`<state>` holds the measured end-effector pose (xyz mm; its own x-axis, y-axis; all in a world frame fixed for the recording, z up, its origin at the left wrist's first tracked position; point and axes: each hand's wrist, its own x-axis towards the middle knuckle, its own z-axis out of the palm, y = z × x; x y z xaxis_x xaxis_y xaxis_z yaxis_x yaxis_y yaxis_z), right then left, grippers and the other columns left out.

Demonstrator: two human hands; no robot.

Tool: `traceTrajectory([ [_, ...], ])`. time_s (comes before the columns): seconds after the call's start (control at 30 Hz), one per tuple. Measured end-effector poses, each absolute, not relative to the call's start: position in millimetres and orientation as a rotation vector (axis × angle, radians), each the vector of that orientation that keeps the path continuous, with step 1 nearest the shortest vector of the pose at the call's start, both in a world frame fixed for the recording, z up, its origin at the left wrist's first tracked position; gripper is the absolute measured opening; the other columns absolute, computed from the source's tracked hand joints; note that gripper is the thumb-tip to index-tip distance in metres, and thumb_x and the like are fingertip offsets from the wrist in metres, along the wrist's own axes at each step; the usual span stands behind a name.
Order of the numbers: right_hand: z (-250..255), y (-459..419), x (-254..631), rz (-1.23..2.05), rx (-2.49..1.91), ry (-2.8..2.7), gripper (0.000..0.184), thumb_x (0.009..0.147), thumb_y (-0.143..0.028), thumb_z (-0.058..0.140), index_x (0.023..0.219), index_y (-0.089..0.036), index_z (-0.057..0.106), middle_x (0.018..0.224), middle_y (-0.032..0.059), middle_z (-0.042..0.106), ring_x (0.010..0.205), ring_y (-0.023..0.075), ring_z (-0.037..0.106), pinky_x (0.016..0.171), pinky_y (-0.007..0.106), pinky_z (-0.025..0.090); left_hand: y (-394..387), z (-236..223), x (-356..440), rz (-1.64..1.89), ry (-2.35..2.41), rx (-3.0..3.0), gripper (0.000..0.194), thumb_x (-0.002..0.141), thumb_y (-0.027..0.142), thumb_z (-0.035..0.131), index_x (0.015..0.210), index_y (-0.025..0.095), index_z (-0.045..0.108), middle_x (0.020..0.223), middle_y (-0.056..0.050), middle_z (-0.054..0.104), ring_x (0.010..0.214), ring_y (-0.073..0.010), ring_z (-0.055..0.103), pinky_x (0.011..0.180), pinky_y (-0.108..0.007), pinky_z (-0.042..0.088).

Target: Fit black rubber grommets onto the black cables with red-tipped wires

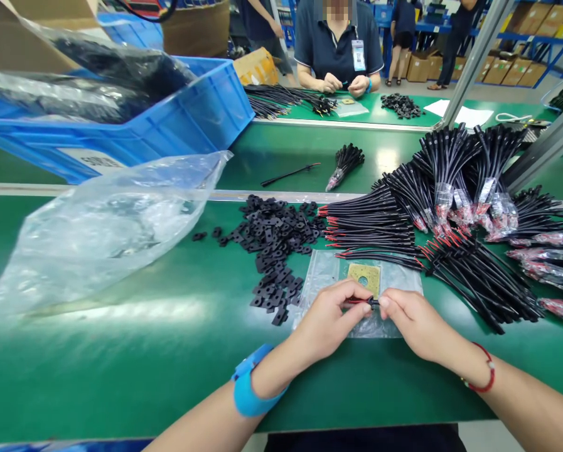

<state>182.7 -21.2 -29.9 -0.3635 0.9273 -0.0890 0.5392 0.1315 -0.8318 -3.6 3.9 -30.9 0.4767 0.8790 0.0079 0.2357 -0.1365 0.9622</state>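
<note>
Two grips clenched; left hand (326, 321) and right hand (420, 323) pinch one black wire connector (368, 303).

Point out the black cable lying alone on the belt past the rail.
The single black cable, left of the small bundle; the others nearby lie gathered in bundles.

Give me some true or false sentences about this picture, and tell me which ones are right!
The left hand wears a blue wrist strap. True.
The right hand wears a red string bracelet. True.
The hands are holding scissors. False: they pinch a short black-and-red wire.
The small black pieces are inside a box. False: they lie in a heap on the green bench.
A co-worker sits across the benches, with both hands raised over a bench. True.
</note>
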Motion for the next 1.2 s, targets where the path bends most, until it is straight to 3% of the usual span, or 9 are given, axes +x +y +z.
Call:
traceTrajectory([
  [0.3,-30,-18,182,1.196,-1.341,-1.983,0.035,0.098,-0.034,0.03,0.077,-0.019,0.053,0.073,0.0013,0.061,0.068,0.0135,0.056,0.064,0.024,0.042,2,-25,3,0.728,1.006,1.688,0.013,0.08,0.014,0.054,0.084,0.017,0.065,0.081,-0.002,0.064,0.077,-0.0142,0.061,0.072,-0.025,0.049],
  [0.47,-32,-20,183,0.683,-1.448,-2.143,0.014,0.093,-0.028,0.042,0.093,-0.019,0.053,0.084,0.0041,0.063,0.073,0.0172,0.058,0.066,0.028,0.041,4,-28,2,0.78,1.109,1.579,0.01,0.078,0.017,0.056,0.086,0.016,0.063,0.083,-0.004,0.064,0.078,-0.0152,0.061,0.073,-0.027,0.05],
  [0.6,-34,-22,184,0.463,-1.397,-2.259,0.02,0.094,-0.026,0.037,0.091,-0.019,0.055,0.078,0.0052,0.063,0.068,0.0176,0.058,0.063,0.029,0.041,3,-33,1,0.773,1.071,1.535,0.011,0.079,0.018,0.056,0.089,0.016,0.062,0.085,-0.003,0.064,0.078,-0.0154,0.062,0.071,-0.026,0.051],
  [0.7,-31,-23,187,0.74,-1.412,-2.213,0.022,0.094,-0.027,0.037,0.082,-0.02,0.054,0.071,0.0026,0.062,0.063,0.0145,0.057,0.06,0.026,0.04,2,-30,-1,0.715,1.032,1.687,0.012,0.079,0.014,0.054,0.087,0.017,0.062,0.084,-0.003,0.064,0.077,-0.0148,0.061,0.071,-0.026,0.05],
  [0.87,-27,-17,190,1.768,-1.342,-1.66,0.033,0.091,-0.042,0.042,0.069,-0.019,0.047,0.059,-0.0033,0.056,0.035,0.005,0.036,0.037,0.019,0.027,3,-24,-4,0.645,0.857,1.982,0.016,0.085,0.014,0.048,0.088,0.019,0.063,0.086,-0.004,0.065,0.083,-0.0159,0.06,0.077,-0.028,0.047],
  [0.97,-29,-15,187,1.957,-1.244,-1.469,0.034,0.088,-0.048,0.047,0.071,-0.018,0.046,0.059,-0.004,0.056,0.032,0.0034,0.032,0.034,0.018,0.024,3,-24,-5,0.648,0.834,2.026,0.017,0.087,0.015,0.046,0.089,0.019,0.062,0.087,-0.004,0.065,0.083,-0.016,0.06,0.078,-0.028,0.047],
  [1.1,-18,-18,189,1.621,-1.375,-1.686,0.028,0.089,-0.043,0.046,0.075,-0.019,0.049,0.06,-0.0032,0.057,0.04,0.007,0.043,0.041,0.02,0.032,6,-22,-9,0.751,0.905,1.986,0.019,0.085,0.017,0.051,0.102,0.019,0.058,0.093,-0.005,0.061,0.083,-0.0157,0.059,0.077,-0.029,0.05],
  [1.2,-1,-19,215,0.891,-1.598,-1.843,0.023,0.088,-0.04,0.048,0.085,-0.02,0.058,0.066,0.0002,0.062,0.053,0.0129,0.054,0.052,0.025,0.04,18,-16,-21,0.911,1.006,1.954,0.032,0.084,0.018,0.052,0.116,0.017,0.05,0.104,-0.007,0.056,0.087,-0.0157,0.059,0.078,-0.03,0.051],
])
